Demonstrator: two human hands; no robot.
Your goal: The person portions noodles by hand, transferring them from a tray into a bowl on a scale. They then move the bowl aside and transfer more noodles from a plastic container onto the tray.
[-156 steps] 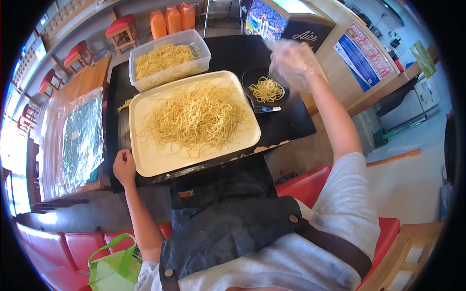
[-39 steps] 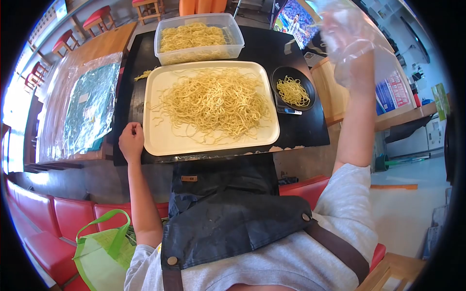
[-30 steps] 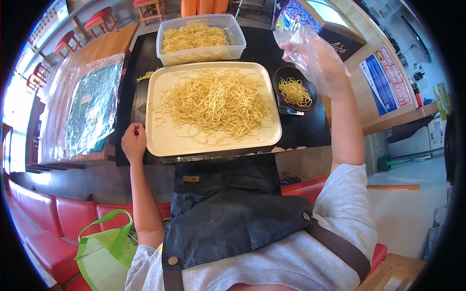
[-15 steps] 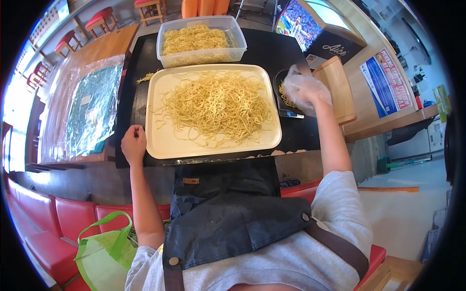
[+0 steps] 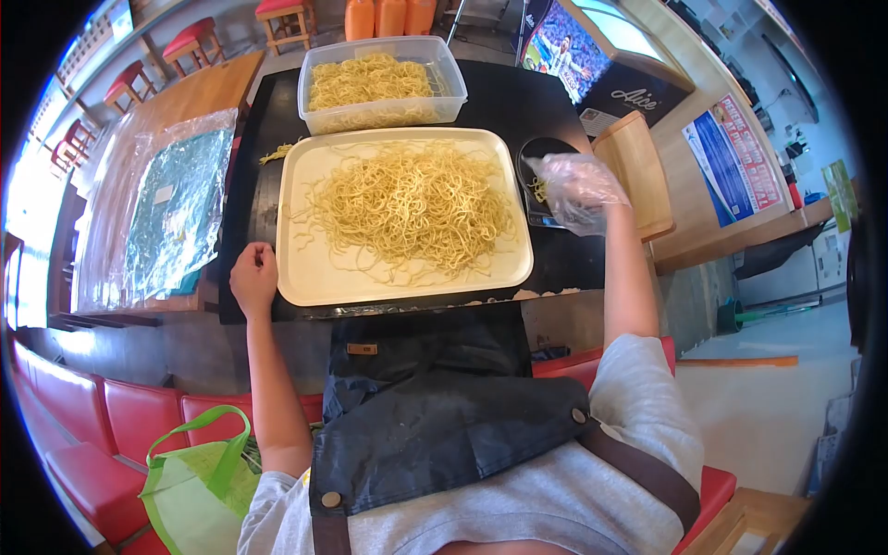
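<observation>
A heap of yellow noodles (image 5: 416, 208) lies on a cream tray (image 5: 301, 273) in front of me. My right hand (image 5: 581, 190), in a clear plastic glove, is over a small scale with a dark round plate (image 5: 539, 151), right of the tray. Its fingers curl down around noodles on that plate; the fingertips are partly hidden. Beside the tray's left edge, my left hand (image 5: 253, 277) is bare and rests on the black table (image 5: 254, 199) with its fingers curled in, nothing visible in them.
Behind the tray stands a clear plastic tub (image 5: 384, 120) of noodles. A wooden board (image 5: 636, 176) leans at the right, close to my right hand. Stray noodles (image 5: 277, 153) lie left of the tray. Plastic-wrapped sheets (image 5: 171, 199) cover the left table.
My gloved right hand has drawn slightly lower over the scale, its fingers more curled, and it covers the scale's display. My left hand stays by the tray.
</observation>
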